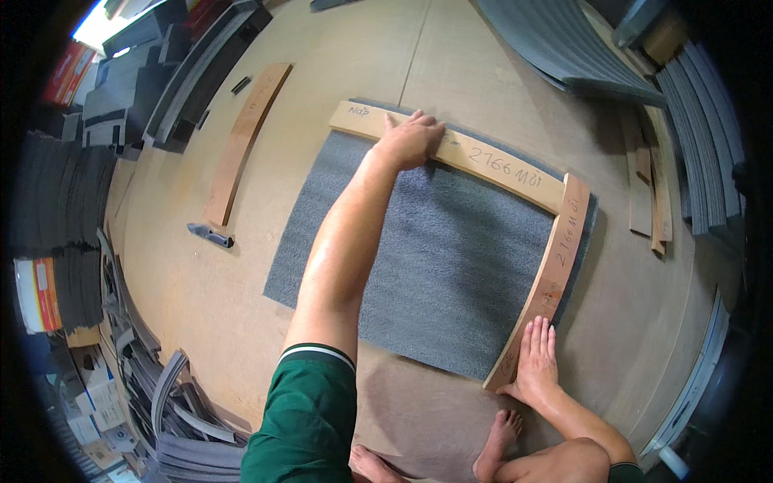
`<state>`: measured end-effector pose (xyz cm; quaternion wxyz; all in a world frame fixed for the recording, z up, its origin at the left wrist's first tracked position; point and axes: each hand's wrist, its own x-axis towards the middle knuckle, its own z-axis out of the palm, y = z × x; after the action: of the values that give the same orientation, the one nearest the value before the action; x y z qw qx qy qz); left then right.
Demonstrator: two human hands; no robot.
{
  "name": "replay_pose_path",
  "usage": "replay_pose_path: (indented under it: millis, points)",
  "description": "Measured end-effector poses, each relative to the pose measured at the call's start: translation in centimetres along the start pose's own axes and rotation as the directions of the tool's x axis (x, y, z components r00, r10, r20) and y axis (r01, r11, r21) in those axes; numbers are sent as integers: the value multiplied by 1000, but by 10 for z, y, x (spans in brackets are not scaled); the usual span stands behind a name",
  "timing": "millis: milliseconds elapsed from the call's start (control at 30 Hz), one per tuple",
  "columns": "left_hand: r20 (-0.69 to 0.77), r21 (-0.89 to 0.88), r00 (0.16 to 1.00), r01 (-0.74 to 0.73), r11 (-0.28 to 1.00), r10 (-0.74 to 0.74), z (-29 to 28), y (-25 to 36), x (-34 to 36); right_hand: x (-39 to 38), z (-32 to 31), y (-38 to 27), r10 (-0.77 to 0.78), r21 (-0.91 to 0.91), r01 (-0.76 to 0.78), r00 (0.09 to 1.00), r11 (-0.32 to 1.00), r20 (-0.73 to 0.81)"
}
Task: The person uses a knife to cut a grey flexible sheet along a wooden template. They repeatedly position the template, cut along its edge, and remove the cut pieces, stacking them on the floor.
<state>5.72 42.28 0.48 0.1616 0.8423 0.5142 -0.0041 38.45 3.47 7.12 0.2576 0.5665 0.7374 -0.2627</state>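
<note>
On the floor lies a dark grey carpet-like sheet, roughly rectangular. A pale wooden strip with handwriting runs along its far edge, and a second wooden strip, also marked, lies along its right edge; the two meet at the far right corner. My left hand reaches across the sheet and presses on the far strip with its fingers spread. Flat along the near end of the right strip rests my right hand, fingers straight and the thumb by the strip's end. Some grey sheet shows beyond both strips.
Left of the sheet lie another wooden strip and a small dark utility-knife-like tool. Grey sheets are stacked at the far right and left. Offcuts pile up at lower left. My bare feet are near the sheet.
</note>
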Motion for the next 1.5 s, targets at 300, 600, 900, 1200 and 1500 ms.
replay_pose_path:
  millis: [300, 600, 900, 1200, 1500]
  points:
    - [-62, -64, 998, -12, 998, 8, 1, 1, 0, 1, 3, -4, 18, -56, -17, 1000, 998, 4]
    - [-124, -114, 992, -9, 993, -5, 4, 6, -2, -1, 12, 2, 70, 104, -71, 997, 992, 13]
    - [61, 124, 998, -13, 992, 5, 9, -4, 19, -1, 5, 3, -61, 7, 62, 992, 998, -115]
    - [-4, 287, 1000, 15, 958, -14, 29, 57, -15, -7, 3, 5, -45, -60, 41, 997, 997, -68]
    - [-19, -50, 924, -381, 923, 381, 100, 289, -128, -7, 2, 4, -38, -129, 35, 999, 991, -26]
